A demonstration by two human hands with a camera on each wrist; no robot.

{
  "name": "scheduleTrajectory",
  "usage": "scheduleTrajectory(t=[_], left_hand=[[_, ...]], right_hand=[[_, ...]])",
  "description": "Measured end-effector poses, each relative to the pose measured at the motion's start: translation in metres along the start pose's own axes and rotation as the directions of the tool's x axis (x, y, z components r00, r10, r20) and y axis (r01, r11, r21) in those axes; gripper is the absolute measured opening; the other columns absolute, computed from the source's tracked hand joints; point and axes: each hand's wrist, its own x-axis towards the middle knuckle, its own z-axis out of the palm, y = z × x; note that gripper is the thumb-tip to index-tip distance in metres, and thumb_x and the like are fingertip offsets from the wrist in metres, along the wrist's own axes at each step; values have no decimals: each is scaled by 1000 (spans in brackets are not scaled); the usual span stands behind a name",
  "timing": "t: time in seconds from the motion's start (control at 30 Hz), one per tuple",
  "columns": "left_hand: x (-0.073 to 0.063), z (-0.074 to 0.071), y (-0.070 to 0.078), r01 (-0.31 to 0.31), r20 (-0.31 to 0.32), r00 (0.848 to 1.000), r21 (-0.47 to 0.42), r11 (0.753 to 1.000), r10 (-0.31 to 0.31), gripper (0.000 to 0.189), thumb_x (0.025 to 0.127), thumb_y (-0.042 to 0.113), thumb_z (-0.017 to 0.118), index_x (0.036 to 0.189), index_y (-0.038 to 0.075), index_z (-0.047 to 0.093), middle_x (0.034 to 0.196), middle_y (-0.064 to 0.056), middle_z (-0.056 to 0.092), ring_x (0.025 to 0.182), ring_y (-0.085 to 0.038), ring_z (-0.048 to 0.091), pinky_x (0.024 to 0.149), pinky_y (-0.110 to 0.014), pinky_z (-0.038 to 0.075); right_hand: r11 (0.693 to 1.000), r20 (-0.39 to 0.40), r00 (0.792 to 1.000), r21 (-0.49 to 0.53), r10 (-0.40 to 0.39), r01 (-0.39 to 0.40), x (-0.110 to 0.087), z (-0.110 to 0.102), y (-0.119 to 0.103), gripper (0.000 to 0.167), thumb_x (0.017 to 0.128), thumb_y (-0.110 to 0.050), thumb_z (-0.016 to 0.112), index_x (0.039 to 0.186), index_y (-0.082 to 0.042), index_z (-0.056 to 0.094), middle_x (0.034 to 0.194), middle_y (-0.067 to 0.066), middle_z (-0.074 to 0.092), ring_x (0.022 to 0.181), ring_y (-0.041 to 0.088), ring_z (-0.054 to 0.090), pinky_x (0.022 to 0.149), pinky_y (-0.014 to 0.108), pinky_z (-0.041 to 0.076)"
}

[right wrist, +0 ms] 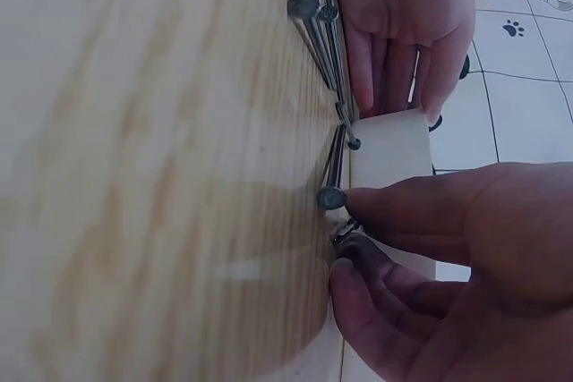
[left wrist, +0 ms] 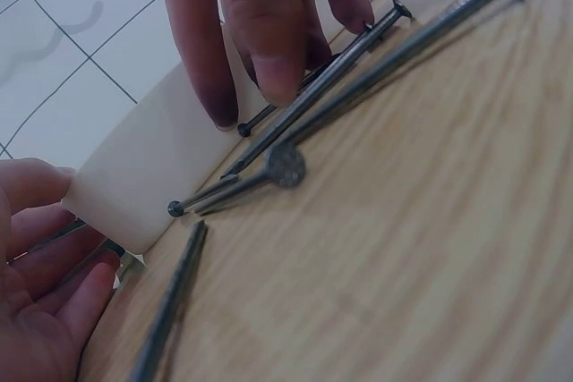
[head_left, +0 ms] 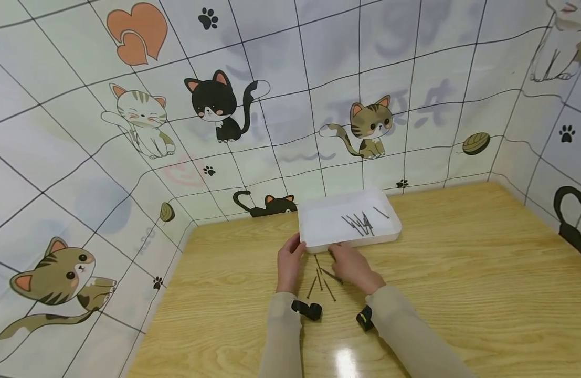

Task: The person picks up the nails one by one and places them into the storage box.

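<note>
Observing the workpieces, we note loose nails (head_left: 329,290): dark grey, metallic, straight-shanked, with flat round heads. They lie on the wood-grain table (head_left: 224,294) at 7 o'clock from the white tray (head_left: 320,223); further nails (head_left: 365,223) lie inside it toward 3 o'clock. The left hand (head_left: 290,262) has thumb and fingers clamped on the tray's 8 o'clock corner. The right hand (head_left: 354,268), at 6 o'clock, pinches one nail (right wrist: 346,231). We cannot read the faint marks (head_left: 433,103) on the wall (head_left: 285,123) at 1 o'clock.
</note>
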Motion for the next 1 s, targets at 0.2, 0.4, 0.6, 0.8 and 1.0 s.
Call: scheduleTrajectory(t=[0.2, 0.4, 0.6, 0.8, 1.0], left_hand=[[0, 1, 1, -2, 0, 1000, 16, 1000, 2, 37, 88, 23, 57, 123, 16, 55, 119, 1, 56, 109, -12, 50, 93, -36, 38], [0, 1, 1, -14, -5, 1000, 26, 1000, 14, 36, 88, 24, 56, 124, 15, 55, 120, 0, 56, 110, -13, 50, 93, -36, 38], [-1, 0, 0, -2, -8, 1000, 27, 1000, 2, 36, 88, 24, 57, 123, 16, 56, 119, 1, 57, 109, -13, 50, 92, -36, 38], [-2, 1, 0, 21, -13, 1000, 28, 999, -21, 36, 87, 25, 57, 122, 18, 56, 118, 4, 57, 109, -11, 49, 93, -35, 38], [-1, 1, 1, 33, -15, 999, 32, 999, -32, 36, 87, 26, 57, 123, 19, 56, 119, 4, 56, 109, -9, 49, 92, -33, 38]], right_hand=[[999, -11, 999, -6, -36, 36, 1, -2, -1, 21, 81, 3, 56, 100, -5, 62, 92, 8, 58, 77, 20, 52, 59, 33, 44], [999, -19, 999, -14, -42, 42, 2, -2, -4, 21, 80, 5, 55, 95, -5, 64, 96, 7, 61, 84, 23, 57, 65, 35, 48], [999, 22, 1000, -43, -2, 3, 2, 0, -7, 10, 80, 2, 58, 83, -7, 61, 78, 3, 57, 63, 17, 53, 50, 30, 43], [998, 47, 999, -60, 20, -17, 1, -1, -10, 24, 79, 0, 58, 59, -10, 48, 53, 2, 42, 45, 14, 35, 40, 26, 29], [998, 43, 999, -64, 8, -5, 1, -3, -11, 38, 77, -2, 61, 48, -13, 39, 45, -1, 32, 42, 11, 25, 40, 25, 23]])
